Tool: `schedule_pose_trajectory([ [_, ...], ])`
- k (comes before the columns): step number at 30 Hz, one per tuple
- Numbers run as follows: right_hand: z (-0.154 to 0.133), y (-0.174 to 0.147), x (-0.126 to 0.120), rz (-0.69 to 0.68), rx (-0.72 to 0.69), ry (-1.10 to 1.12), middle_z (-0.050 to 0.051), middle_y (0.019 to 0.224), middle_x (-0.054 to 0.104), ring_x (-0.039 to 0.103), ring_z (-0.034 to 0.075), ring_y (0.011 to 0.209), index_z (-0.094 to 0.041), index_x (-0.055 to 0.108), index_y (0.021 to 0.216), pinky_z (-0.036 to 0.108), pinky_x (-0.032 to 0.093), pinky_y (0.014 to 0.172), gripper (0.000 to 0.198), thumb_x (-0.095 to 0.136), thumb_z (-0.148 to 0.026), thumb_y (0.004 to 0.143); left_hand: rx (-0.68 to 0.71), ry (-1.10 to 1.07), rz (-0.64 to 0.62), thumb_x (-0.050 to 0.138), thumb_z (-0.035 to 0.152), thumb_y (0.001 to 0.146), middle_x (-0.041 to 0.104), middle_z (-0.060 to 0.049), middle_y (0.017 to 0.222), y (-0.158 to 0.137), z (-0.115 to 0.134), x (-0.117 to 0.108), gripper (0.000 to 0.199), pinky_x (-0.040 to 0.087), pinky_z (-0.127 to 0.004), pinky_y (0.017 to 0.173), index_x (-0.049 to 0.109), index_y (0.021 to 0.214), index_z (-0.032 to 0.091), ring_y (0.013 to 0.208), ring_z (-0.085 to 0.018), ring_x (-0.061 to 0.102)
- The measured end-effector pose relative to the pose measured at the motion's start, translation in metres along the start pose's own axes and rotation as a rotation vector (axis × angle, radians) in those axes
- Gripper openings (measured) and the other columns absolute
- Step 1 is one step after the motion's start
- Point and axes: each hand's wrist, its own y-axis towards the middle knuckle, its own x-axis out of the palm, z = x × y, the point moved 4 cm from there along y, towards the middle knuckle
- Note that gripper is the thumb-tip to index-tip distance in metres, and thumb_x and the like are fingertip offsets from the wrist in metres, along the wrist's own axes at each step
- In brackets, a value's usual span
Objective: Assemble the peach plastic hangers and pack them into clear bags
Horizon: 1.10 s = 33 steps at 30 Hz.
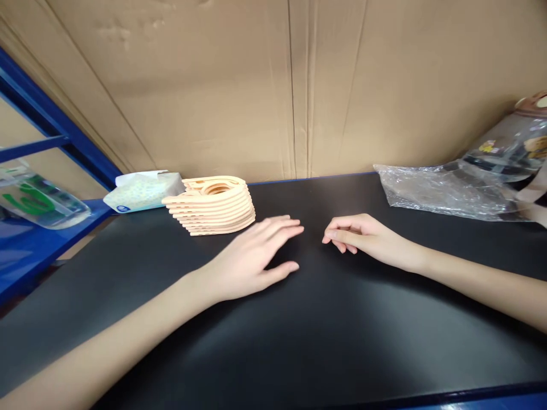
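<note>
My left hand (260, 256) is over the black tabletop near the middle, palm down, with the thumb and fingers apart and nothing in it. Just behind it and to its left stands a neat stack of flat peach-coloured plastic pieces (213, 208) with a rounded opening visible on top; the hand overlaps the stack's near right edge in view, and whether they touch I cannot tell. To the right, my right hand (354, 233) has its fingers curled and the thumb against them. No object shows in it. A short gap separates the two hands.
A tissue pack (147, 191) lies left of the stack. On the right are a clear plastic bag (444, 188) and a transparent jug (508, 145). A blue shelf (25, 250) on the left bears a clear bottle (43, 199). Cardboard (205, 91) walls the back of the black table (320, 341).
</note>
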Motion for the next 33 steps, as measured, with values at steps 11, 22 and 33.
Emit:
schedule_pose_trajectory([
  [11, -0.006, -0.001, 0.004, -0.035, -0.068, -0.2, -0.003, 0.064, 0.057, 0.046, 0.009, 0.058, -0.019, 0.065, 0.084, 0.024, 0.032, 0.056, 0.03, 0.049, -0.043, 0.091, -0.155, -0.068, -0.146, 0.036, 0.05, 0.097, 0.026, -0.007, 0.155, 0.007, -0.006, 0.027, 0.056, 0.024, -0.048, 0.116, 0.031, 0.145, 0.023, 0.143, -0.026, 0.021],
  [22, -0.016, -0.008, 0.01, 0.146, -0.36, -0.763, 0.004, 0.095, 0.062, 0.054, 0.017, 0.086, -0.021, 0.063, 0.092, 0.031, 0.044, 0.077, 0.022, 0.043, -0.028, 0.095, -0.148, -0.057, -0.109, 0.035, 0.049, 0.097, 0.029, -0.007, 0.154, 0.007, -0.006, 0.028, 0.054, 0.024, -0.047, 0.116, 0.034, 0.144, 0.023, 0.143, -0.025, 0.023],
  [33, -0.02, -0.02, -0.084, 0.538, 0.211, -1.718, 0.022, 0.088, 0.066, 0.059, 0.031, 0.084, -0.004, 0.064, 0.092, 0.036, 0.033, 0.067, 0.035, 0.045, -0.033, 0.09, -0.138, -0.029, -0.113, 0.034, 0.046, 0.098, 0.031, -0.007, 0.152, 0.003, -0.006, 0.025, 0.051, 0.025, -0.048, 0.116, 0.038, 0.143, 0.022, 0.142, -0.025, 0.025],
])
